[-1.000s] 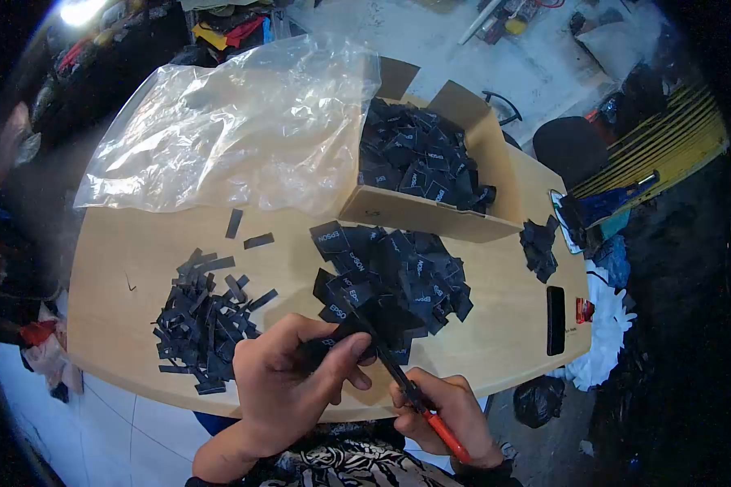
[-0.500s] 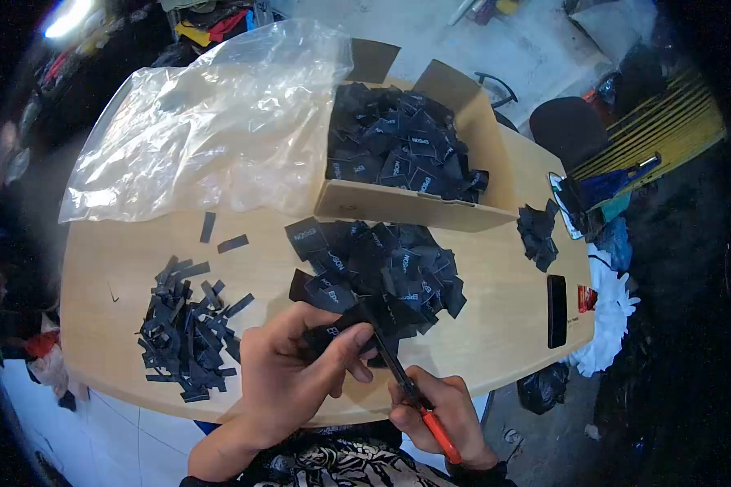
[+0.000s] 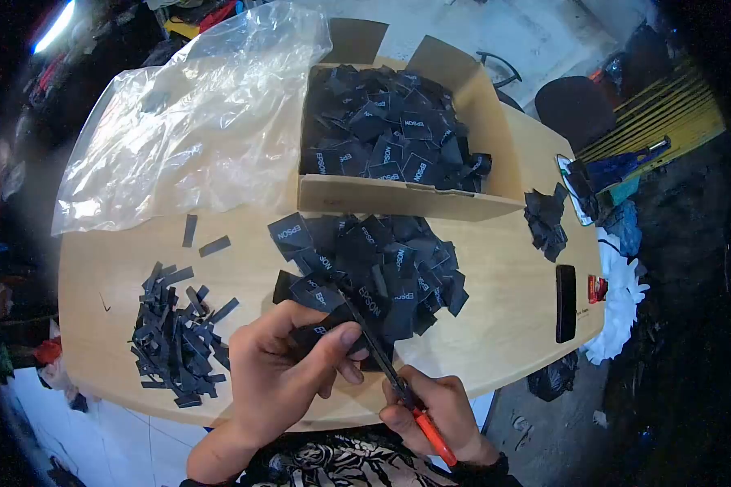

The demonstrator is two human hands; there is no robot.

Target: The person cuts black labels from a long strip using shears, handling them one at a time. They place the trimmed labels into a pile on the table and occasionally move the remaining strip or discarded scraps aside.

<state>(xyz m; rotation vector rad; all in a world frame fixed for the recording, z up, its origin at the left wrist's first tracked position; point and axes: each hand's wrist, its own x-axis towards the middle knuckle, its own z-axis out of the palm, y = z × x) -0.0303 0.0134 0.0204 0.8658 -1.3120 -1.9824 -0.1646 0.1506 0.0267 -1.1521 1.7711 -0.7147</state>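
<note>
A black fabric label (image 3: 310,331) with white lettering is pinched between the thumb and fingers of my left hand (image 3: 280,369). My right hand (image 3: 443,410) is wrapped round scissors with red-orange handles (image 3: 434,437). Their dark blades point up and left, along the right side of the held label. Just beyond both hands lies a loose pile of black labels (image 3: 402,264), several marked EPSON. A heap of narrow black strips (image 3: 175,341) is on the table to the left of my left hand.
An open cardboard box (image 3: 398,199) of black labels stands at the back of the table (image 3: 495,325). Clear plastic (image 3: 195,146) lies at its left. Two loose strips, a small dark stack (image 3: 547,221), a black phone (image 3: 565,303) and a red packet (image 3: 597,289) are around.
The view has shifted slightly. The scissor blades now look closer together beside the label, and my left hand still holds it. The piles look much the same.
</note>
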